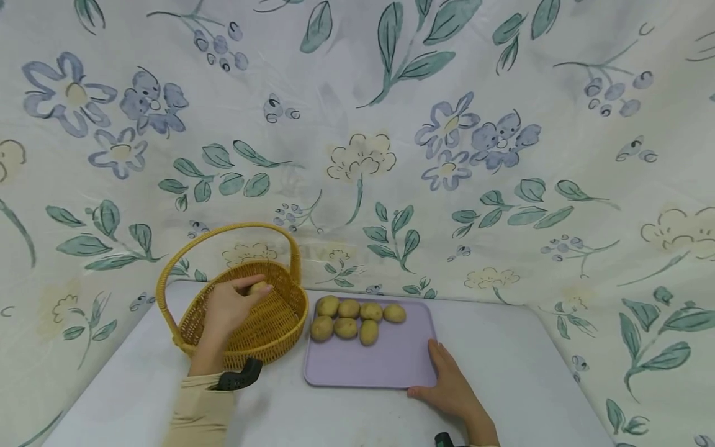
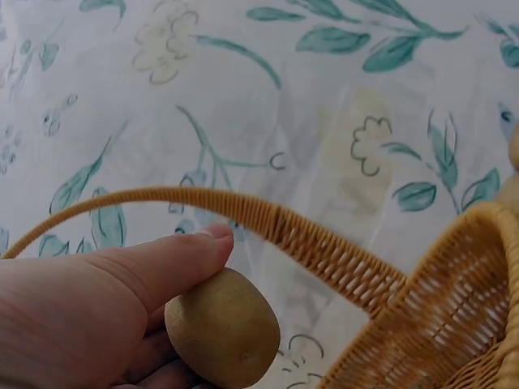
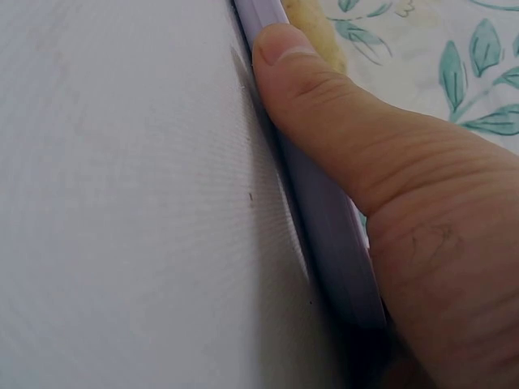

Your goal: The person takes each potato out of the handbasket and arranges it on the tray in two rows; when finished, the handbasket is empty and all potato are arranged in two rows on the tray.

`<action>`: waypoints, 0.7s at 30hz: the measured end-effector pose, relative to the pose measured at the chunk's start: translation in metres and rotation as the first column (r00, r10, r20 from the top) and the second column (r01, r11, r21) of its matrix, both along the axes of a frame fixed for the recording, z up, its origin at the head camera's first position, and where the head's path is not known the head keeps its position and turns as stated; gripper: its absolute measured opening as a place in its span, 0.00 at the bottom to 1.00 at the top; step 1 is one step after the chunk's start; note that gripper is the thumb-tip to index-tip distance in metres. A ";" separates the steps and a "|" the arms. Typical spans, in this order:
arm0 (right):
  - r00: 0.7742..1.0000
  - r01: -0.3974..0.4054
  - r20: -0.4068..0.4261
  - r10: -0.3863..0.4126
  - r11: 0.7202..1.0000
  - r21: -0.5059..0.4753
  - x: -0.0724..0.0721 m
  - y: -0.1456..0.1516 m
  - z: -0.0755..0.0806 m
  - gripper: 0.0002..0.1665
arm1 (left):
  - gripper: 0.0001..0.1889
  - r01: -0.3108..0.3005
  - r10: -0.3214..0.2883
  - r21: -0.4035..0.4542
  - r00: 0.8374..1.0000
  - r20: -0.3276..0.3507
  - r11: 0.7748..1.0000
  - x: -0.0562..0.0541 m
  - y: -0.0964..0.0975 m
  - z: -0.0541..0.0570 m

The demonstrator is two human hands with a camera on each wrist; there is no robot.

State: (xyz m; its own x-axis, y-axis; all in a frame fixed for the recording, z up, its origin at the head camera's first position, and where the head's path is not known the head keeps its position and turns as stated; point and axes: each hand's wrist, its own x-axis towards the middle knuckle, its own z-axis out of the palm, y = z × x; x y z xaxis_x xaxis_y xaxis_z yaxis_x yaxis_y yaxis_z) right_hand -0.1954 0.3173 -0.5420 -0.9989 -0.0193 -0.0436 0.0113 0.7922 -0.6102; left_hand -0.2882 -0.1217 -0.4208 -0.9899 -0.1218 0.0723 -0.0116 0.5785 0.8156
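My left hand [image 1: 226, 307] pinches a potato [image 2: 227, 324] between thumb and fingers, over the opening of a woven wicker basket [image 1: 268, 323]. In the left wrist view the basket's arched handle [image 2: 203, 198] passes behind the thumb. At the front right corner of a lilac tray [image 1: 363, 366], my right hand [image 1: 454, 388] holds the rim, thumb along the front edge and fingers on the right side. Several potatoes [image 1: 346, 328] lie in two rows on the tray's back left part. The right wrist view shows the thumb [image 3: 324, 97] against the tray's rim.
Basket and tray stand side by side on a white table [image 1: 313, 416], the basket on the left. Its tall handle [image 1: 234, 228] arches above the opening. A floral cloth [image 1: 357, 124] hangs behind the table and on both sides.
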 end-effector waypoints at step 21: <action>1.000 -0.008 0.022 0.008 1.000 0.008 0.000 -0.001 0.001 0.76 | 0.19 0.196 -0.198 -0.032 0.949 -0.244 0.980 0.012 0.100 -0.011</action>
